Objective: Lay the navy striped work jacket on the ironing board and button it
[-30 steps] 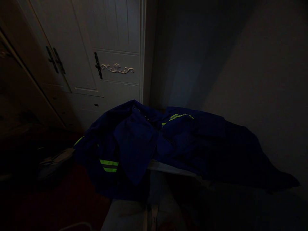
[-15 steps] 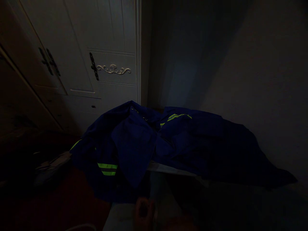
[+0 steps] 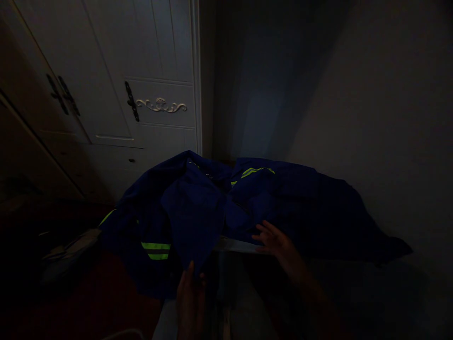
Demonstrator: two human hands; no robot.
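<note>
Dark blue cloth: rumpled garment (image 3: 297,198) with yellow-green stripes (image 3: 155,251), laid in loose folds along a pale-edged support (image 3: 240,246) in front of a pale cabinet (image 3: 163,61). Step in hand, by the look of it: reaching in to take hold near the front. Left hand (image 3: 191,295) at the lower tip of the hanging flap (image 3: 198,226), narrowly cupped; too dark to tell whether pinching cloth or only beside it. Right hand (image 3: 278,243) spread wide at the front edge, apparently holding nothing. Next, judging from here: probably a light pinch on one layer, without dragging neighbouring folds along. Compared with one second ago: no hands in view then, both at the garment now; much the same folds, slightly further left in view.
</note>
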